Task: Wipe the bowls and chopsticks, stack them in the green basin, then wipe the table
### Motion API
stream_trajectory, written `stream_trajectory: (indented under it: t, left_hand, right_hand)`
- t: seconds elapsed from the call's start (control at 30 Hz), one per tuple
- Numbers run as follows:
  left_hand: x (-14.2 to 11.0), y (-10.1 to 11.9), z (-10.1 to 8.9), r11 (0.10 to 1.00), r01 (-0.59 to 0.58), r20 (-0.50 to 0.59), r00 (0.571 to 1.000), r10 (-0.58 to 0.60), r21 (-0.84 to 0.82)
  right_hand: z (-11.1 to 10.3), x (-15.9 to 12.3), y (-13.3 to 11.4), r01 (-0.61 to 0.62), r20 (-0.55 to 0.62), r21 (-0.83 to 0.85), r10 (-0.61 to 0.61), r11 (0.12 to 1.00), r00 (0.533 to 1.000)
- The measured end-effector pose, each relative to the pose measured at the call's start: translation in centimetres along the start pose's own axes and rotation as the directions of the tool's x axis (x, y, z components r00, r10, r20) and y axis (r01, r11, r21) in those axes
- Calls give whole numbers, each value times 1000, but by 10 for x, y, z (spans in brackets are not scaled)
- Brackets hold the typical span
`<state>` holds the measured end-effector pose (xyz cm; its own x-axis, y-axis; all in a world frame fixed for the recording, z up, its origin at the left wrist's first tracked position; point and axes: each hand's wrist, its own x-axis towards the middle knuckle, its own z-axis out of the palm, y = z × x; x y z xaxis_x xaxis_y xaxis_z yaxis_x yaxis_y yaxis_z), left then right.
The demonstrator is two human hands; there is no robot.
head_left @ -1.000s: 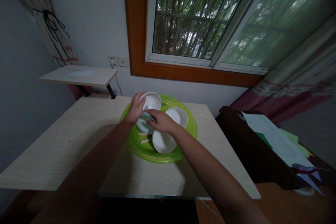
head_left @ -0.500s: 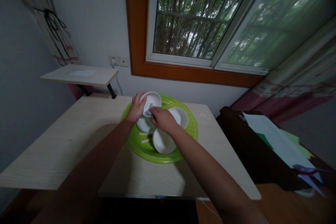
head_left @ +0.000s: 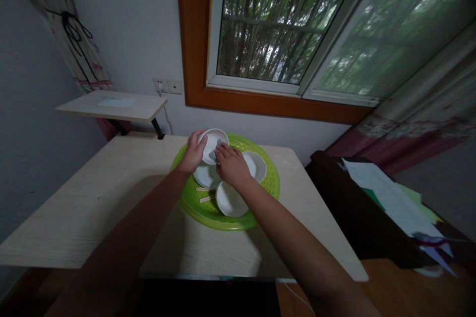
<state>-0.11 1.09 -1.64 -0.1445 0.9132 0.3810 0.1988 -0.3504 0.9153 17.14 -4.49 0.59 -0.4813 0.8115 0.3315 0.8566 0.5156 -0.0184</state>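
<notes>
My left hand (head_left: 192, 153) grips the left rim of a white bowl (head_left: 209, 139), which is tilted towards me above a green perforated tray (head_left: 275, 183). Pressed to the bowl's inside is a grey-blue cloth (head_left: 213, 154), under the fingers of my right hand (head_left: 233, 164). Below the held bowl lies a white dish (head_left: 204, 177), partly covered by it. Two more white bowls sit on the tray: one at the right (head_left: 257, 164) and a nearer one (head_left: 230, 202). Pale chopsticks (head_left: 207, 198) stick out left of the nearer bowl, their other ends hidden.
The tray stands on a light wooden table (head_left: 122, 203). At the back left is a raised shelf (head_left: 145, 106) with a paper on it. A window (head_left: 275, 34) is behind. Right of the table, papers (head_left: 390, 198) lie on a dark piece of furniture (head_left: 345, 208).
My right hand has shifted slightly right and up across the bowl's inside, with its fingers now flatter on the cloth. My left hand and the bowl have barely moved.
</notes>
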Motion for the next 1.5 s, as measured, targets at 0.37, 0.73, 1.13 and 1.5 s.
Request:
stream_trajectory:
  t: [0.37,0.73,1.13,1.5]
  left_hand:
    - [-2,7,-3,987,-71,32,997,67,146]
    - [-3,8,-6,990,-96,-6,995,97,106]
    - [-2,5,-5,991,-106,-13,994,107,76]
    - [-2,5,-3,988,-104,15,995,103,118]
  right_hand:
    - [3,3,2,45,22,132,-48,990,999]
    - [12,5,18,140,-5,492,-159,859,987]
    - [1,3,10,147,41,514,-196,845,980]
    - [-1,6,12,54,59,152,-64,987,996]
